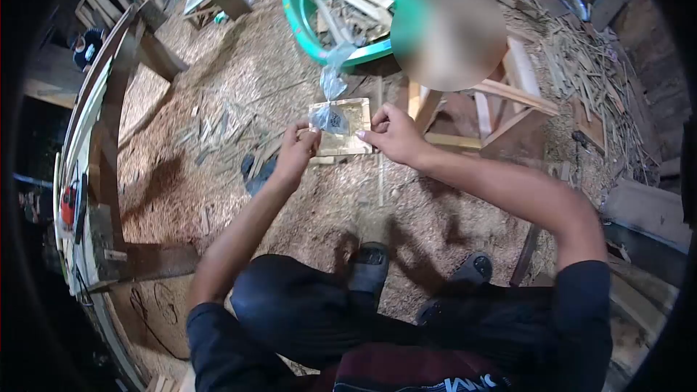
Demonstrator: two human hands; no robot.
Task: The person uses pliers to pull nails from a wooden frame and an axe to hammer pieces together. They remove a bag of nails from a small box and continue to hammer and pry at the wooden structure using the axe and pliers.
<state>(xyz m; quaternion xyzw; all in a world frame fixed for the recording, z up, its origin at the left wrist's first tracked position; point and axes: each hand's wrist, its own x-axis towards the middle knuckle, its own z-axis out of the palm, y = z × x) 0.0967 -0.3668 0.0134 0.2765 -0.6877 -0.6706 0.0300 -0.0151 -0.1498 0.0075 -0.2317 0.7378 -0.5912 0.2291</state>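
Note:
Between my two hands is a flat, gold-coloured rectangular packet [352,147] with a paler border. A bluish clear piece with a dark printed mark [334,120] covers its left part. My left hand [296,151] is closed, thumb and fingers pinching at the packet's left edge. On the opposite edge, my right hand [398,136] pinches with its thumb laid over the front. Crumpled clear plastic [333,81] shows just above the packet, in front of a green tub [292,11].
Scrap wood fills the green tub. Right of it stands a wooden frame [454,141], partly behind a blurred patch. Sawdust and offcuts [592,76] cover the floor. A bench-like wooden structure [109,174] with a red tool [68,205] runs along the left.

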